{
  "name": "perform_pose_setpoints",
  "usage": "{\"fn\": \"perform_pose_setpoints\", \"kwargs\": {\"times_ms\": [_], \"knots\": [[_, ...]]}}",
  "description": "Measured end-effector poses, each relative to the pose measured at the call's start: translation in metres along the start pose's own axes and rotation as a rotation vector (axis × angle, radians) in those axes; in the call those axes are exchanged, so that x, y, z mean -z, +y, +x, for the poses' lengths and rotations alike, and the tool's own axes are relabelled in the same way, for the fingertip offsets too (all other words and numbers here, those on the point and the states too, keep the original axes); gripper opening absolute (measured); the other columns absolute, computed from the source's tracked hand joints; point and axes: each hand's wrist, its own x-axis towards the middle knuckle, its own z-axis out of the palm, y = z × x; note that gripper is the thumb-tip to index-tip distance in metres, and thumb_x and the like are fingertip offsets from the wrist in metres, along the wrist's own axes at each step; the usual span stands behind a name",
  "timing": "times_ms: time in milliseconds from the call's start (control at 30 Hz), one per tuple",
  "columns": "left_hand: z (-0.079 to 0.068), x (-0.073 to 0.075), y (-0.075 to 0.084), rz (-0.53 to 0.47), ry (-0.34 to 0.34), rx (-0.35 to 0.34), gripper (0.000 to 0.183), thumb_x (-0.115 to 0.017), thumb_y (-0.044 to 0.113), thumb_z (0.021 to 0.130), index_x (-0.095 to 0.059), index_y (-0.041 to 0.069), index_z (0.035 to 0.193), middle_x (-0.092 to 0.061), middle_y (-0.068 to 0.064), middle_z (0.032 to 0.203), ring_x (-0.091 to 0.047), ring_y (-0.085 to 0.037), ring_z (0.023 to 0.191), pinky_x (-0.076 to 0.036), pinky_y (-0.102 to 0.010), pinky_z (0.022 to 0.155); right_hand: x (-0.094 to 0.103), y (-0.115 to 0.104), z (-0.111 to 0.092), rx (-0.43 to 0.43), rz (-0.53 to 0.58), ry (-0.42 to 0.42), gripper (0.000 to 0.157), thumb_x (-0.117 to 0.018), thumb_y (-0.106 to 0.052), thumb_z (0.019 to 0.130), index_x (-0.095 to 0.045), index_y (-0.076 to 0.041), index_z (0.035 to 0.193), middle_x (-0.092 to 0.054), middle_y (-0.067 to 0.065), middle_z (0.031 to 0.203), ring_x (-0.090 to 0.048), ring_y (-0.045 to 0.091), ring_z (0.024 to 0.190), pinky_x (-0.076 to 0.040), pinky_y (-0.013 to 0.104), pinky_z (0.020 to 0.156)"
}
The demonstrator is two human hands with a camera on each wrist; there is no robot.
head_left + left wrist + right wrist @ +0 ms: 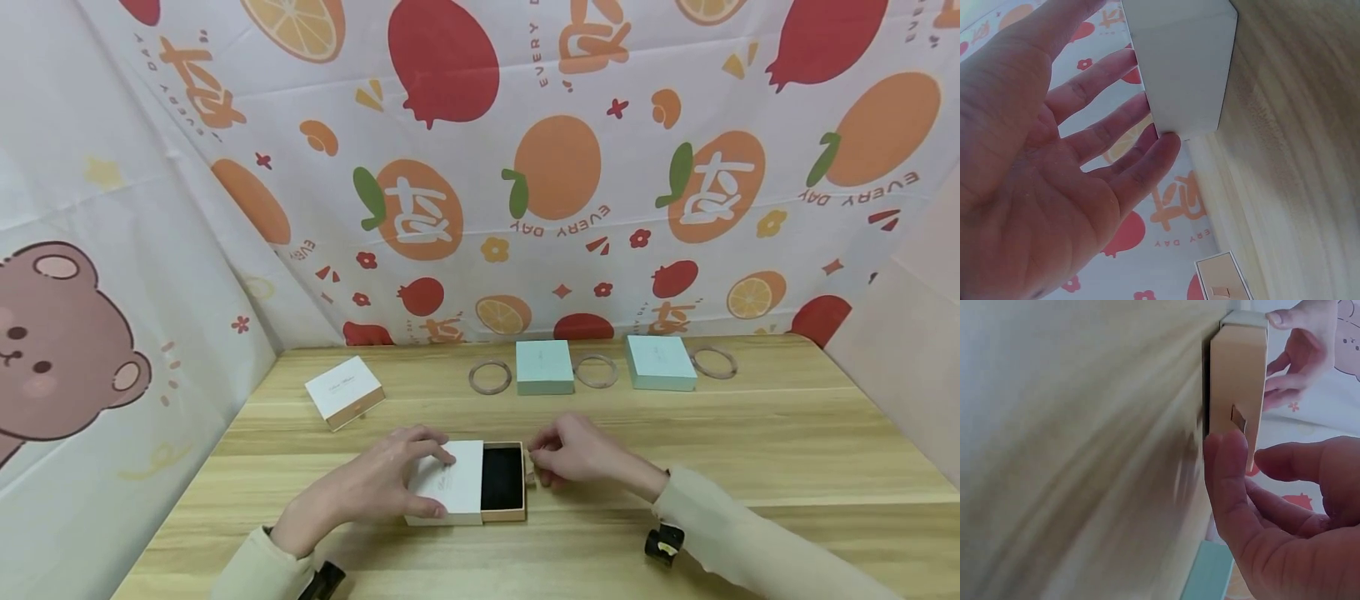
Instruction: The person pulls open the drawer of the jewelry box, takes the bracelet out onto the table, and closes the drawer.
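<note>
In the head view a white slide-out box (461, 479) lies on the table, its drawer (504, 515) with black lining (501, 479) pulled partly out to the right. Thumb and fingers of my left hand (375, 479) hold the white sleeve at its left part. Beside the drawer's front is my right hand (577, 454), close to the small pull tab (1239, 417). In the right wrist view a gap shows between thumb and forefinger, and the forefinger's tip partly covers the tab's end. Whether it touches the tab cannot be told.
Another white box (345, 392) sits at the back left. Along the back are two mint-green boxes, one in the middle (544, 365) and one farther right (662, 362). Three pale bangles lie beside them: left (491, 390), middle (596, 384) and right (714, 375).
</note>
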Motion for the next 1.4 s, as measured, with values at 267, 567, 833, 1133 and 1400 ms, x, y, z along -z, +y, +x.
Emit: {"fn": "perform_pose_setpoints", "kwargs": {"times_ms": [267,567,833,1133,1400], "knots": [[-0.001,0.000,0.000,0.000,0.006,-0.001,0.050,-0.086,0.051,0.078,-0.072,0.023,0.118,-0.062,-0.005,0.139,-0.058,-0.033,0.126,-0.049,-0.058,0.102,-0.006,0.001,-0.008,-0.058,0.197,-0.019,0.021,-0.066,-0.004,0.094,-0.070,0.007,0.110,-0.076,0.012,0.084,-0.071,0.014,0.067,-0.062,0.030,0.064],[-0.001,-0.002,0.000,-0.009,0.010,-0.003,0.050,-0.086,0.050,0.078,-0.072,0.023,0.117,-0.062,-0.005,0.138,-0.058,-0.032,0.127,-0.049,-0.058,0.102,-0.012,0.002,-0.008,-0.084,0.299,-0.007,0.015,-0.066,0.002,0.091,-0.071,0.008,0.104,-0.077,0.015,0.087,-0.076,0.018,0.076,-0.063,0.031,0.069],[-0.001,0.000,0.001,-0.016,-0.005,0.008,0.050,-0.086,0.049,0.078,-0.072,0.022,0.118,-0.061,-0.007,0.140,-0.057,-0.034,0.128,-0.049,-0.059,0.102,-0.015,0.002,-0.007,-0.098,0.305,0.023,0.014,-0.067,0.004,0.088,-0.072,0.006,0.100,-0.077,0.014,0.086,-0.074,0.015,0.077,-0.061,0.026,0.068],[-0.001,0.000,0.001,-0.003,-0.004,0.003,0.049,-0.087,0.047,0.078,-0.072,0.021,0.117,-0.062,-0.007,0.139,-0.058,-0.034,0.127,-0.049,-0.058,0.102,-0.019,-0.002,-0.007,-0.102,0.302,0.039,0.016,-0.070,0.000,0.089,-0.072,0.007,0.103,-0.078,0.014,0.087,-0.074,0.014,0.076,-0.061,0.026,0.068],[0.000,-0.001,0.000,0.008,-0.006,-0.006,0.050,-0.087,0.047,0.078,-0.072,0.020,0.117,-0.062,-0.008,0.138,-0.058,-0.034,0.126,-0.050,-0.058,0.102,-0.025,-0.003,-0.005,-0.106,0.422,0.006,0.018,-0.068,0.003,0.090,-0.069,0.010,0.107,-0.077,0.018,0.089,-0.075,0.018,0.080,-0.063,0.031,0.071]]}}
